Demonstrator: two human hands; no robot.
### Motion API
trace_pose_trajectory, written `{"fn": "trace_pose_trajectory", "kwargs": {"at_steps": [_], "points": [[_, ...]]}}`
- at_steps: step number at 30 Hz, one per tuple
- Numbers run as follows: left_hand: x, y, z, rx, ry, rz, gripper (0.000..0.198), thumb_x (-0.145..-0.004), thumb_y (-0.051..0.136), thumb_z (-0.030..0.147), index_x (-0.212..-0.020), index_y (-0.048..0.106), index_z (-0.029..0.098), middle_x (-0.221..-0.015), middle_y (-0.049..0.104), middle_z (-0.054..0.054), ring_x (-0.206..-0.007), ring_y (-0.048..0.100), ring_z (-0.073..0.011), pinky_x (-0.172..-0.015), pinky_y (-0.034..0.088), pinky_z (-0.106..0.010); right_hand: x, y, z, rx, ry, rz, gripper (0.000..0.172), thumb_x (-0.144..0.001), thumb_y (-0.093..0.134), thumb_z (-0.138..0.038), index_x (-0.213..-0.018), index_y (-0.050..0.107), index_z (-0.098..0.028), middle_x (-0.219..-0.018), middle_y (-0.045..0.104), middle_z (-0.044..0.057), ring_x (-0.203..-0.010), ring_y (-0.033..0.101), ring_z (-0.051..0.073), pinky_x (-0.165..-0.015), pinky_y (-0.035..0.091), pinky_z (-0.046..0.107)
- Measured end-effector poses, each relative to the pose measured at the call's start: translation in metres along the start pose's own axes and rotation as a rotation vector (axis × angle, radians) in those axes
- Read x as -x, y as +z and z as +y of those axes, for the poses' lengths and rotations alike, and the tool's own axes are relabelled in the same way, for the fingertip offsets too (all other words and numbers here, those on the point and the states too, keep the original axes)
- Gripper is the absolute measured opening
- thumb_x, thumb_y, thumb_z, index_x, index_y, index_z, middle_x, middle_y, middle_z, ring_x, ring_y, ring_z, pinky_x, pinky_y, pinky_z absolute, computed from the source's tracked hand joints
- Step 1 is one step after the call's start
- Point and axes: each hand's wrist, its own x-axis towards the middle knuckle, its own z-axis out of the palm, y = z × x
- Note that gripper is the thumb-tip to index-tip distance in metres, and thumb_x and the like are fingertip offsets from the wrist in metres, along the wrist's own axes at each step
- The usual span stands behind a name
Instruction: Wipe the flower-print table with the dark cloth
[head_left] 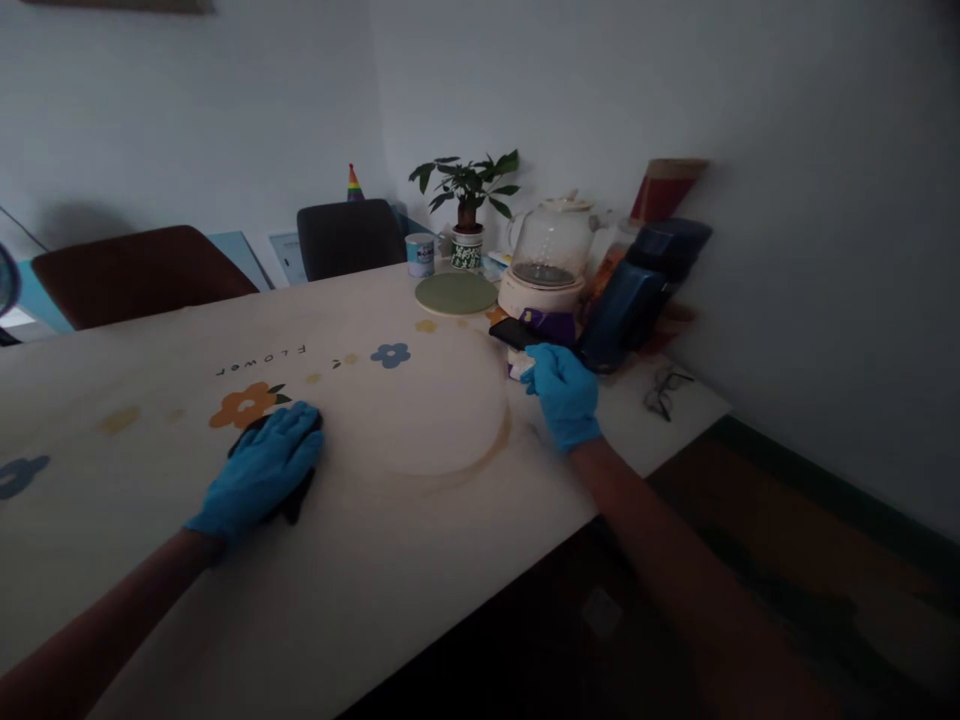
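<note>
My left hand (262, 470), in a blue rubber glove, presses a dark cloth (296, 500) onto the table. Its fingers lie together over the cloth and hide most of it. My right hand (562, 390), gloved the same way, is closed at the near end of a flat black phone (514, 334). The phone is in front of a glass kettle (553, 245) on a white base, beside a purple-and-white pack (551, 323). The white table (420, 420) has printed flowers and a brownish ring-shaped stain between my hands.
A dark blue bottle-like thing (622, 310) and eyeglasses (664, 392) are on the right. Behind are a green round mat (456, 293), a can (420, 255) and a potted plant (466, 245). A brown chair (142, 270) and a dark chair (351, 238) stand at the far edge.
</note>
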Motion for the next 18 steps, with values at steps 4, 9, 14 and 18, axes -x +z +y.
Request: {"fn": "trace_pose_trajectory", "kwargs": {"at_steps": [4,9,14,18], "points": [[0.001,0.014,0.067,0.039,0.11,-0.035,0.075,-0.104,0.026,0.056,-0.164,0.043,0.014,-0.176,0.027,-0.012,-0.164,0.022,-0.0343,-0.135,0.018,-0.058,0.0,0.001,-0.005,-0.004,0.027,0.005,0.035,-0.087,0.057,-0.049,-0.095,0.076,-0.02,-0.062,0.065,-0.003,-0.054,0.06,0.014,-0.055,0.052,0.027],[-0.019,0.035,0.162,0.194,0.273,-0.074,0.072,-0.103,0.041,0.051,-0.163,0.042,0.011,-0.175,0.025,-0.02,-0.164,0.021,-0.0379,-0.134,0.015,-0.064,-0.004,0.0,-0.001,-0.036,0.051,0.028,0.037,-0.085,0.059,-0.05,-0.097,0.075,-0.02,-0.06,0.064,-0.005,-0.053,0.06,0.013,-0.055,0.052,0.026],[-0.038,0.04,0.233,0.385,0.375,-0.077,0.06,-0.098,0.054,0.046,-0.149,0.054,0.015,-0.174,0.028,-0.021,-0.162,0.025,-0.0437,-0.129,0.019,-0.074,-0.007,-0.002,0.004,-0.056,0.044,0.061,0.038,-0.087,0.057,-0.051,-0.099,0.075,-0.02,-0.06,0.065,-0.005,-0.052,0.061,0.013,-0.055,0.052,0.026],[-0.034,0.037,0.262,0.342,0.419,-0.135,0.059,-0.1,0.053,0.042,-0.148,0.056,0.009,-0.175,0.024,-0.022,-0.162,0.026,-0.0415,-0.132,0.018,-0.07,-0.009,-0.003,0.002,-0.064,0.033,0.078,0.037,-0.088,0.058,-0.052,-0.099,0.075,-0.02,-0.062,0.066,-0.004,-0.055,0.063,0.015,-0.054,0.052,0.026]]}}
